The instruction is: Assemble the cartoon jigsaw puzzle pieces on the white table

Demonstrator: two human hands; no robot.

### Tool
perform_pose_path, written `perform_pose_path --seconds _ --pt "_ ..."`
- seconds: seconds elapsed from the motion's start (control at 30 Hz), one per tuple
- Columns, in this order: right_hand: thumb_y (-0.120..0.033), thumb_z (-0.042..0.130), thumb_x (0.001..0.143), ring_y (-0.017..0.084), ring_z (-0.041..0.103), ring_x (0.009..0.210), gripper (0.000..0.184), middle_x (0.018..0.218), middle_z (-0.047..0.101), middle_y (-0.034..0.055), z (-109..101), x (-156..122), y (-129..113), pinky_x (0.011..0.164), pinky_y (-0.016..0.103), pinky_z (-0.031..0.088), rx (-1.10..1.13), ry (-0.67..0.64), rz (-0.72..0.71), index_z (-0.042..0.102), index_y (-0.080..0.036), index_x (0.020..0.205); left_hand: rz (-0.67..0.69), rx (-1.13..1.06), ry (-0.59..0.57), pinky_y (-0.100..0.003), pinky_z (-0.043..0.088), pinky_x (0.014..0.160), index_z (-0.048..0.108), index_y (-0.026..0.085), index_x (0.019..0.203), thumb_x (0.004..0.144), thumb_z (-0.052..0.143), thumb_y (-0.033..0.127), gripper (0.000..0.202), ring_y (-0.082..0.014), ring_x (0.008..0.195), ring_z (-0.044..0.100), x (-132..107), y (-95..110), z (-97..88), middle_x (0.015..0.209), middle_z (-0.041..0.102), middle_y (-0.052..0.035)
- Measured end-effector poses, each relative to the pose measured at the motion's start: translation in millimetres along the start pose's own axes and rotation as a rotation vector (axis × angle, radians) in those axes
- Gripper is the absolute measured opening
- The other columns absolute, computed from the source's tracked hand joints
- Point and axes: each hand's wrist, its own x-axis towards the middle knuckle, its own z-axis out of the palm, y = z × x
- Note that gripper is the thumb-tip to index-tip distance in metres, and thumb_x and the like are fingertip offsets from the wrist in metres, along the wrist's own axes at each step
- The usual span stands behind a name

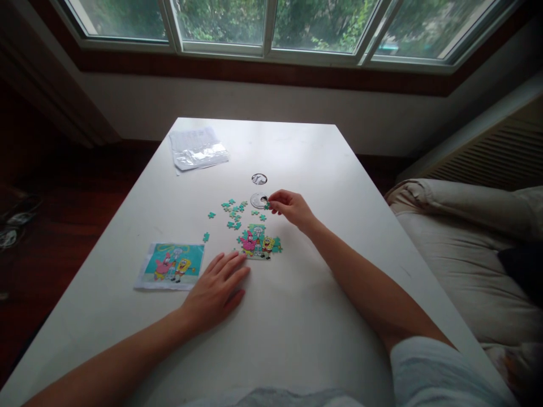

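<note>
My right hand (292,207) pinches a small green puzzle piece (267,206) above the table, beside a round black-and-white sticker or disc (257,200). My left hand (219,288) lies flat with its fingers stretched out, fingertips close to the lower left edge of a partly joined jigsaw puzzle (257,243). The joined part shows a pink, a pale green and a yellow cartoon figure. Several loose green puzzle pieces (235,213) lie scattered beyond and to the left of it. Left of my left hand is a reference picture (176,264) with the same figures.
The white table (305,316) carries a clear plastic bag with papers (198,148) at its far left. A second round disc (259,179) lies farther back. A beige sofa (445,254) stands along the right, and a window (267,28) is beyond the table.
</note>
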Motion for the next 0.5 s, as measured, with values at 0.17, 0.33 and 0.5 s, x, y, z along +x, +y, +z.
perform_pose_path --seconds 0.17,0.33,0.5 --pt "-0.037 0.069 0.079 0.014 0.060 0.066 0.021 0.077 0.071 0.0018 -41 -7 14 0.065 0.029 0.049 -0.306 0.078 -0.032 0.070 -0.019 0.089 0.085 -0.020 0.023 -0.052 0.037 0.120 0.057 0.020 0.138 0.096 0.052 0.025 0.042 -0.0290 0.141 0.044 0 21 3.3 0.152 0.051 -0.0125" --pt "-0.036 0.062 0.085 0.012 0.051 0.062 0.018 0.075 0.067 0.0001 -35 -38 22 0.061 0.026 0.042 -0.464 -0.069 -0.097 0.071 -0.021 0.089 0.104 -0.028 0.006 -0.052 0.039 0.117 0.057 0.020 0.136 0.095 0.054 0.026 0.041 -0.0298 0.135 0.049 5 24 3.3 0.147 0.054 -0.0121" --pt "-0.033 0.058 0.088 0.012 0.048 0.060 0.020 0.071 0.063 -0.0012 -31 -37 20 0.062 0.026 0.040 -0.534 -0.051 -0.167 0.072 -0.022 0.096 0.139 0.049 -0.044 -0.052 0.038 0.115 0.055 0.022 0.137 0.096 0.053 0.027 0.042 -0.0308 0.134 0.049 18 12 -6.4 0.145 0.055 -0.0119"
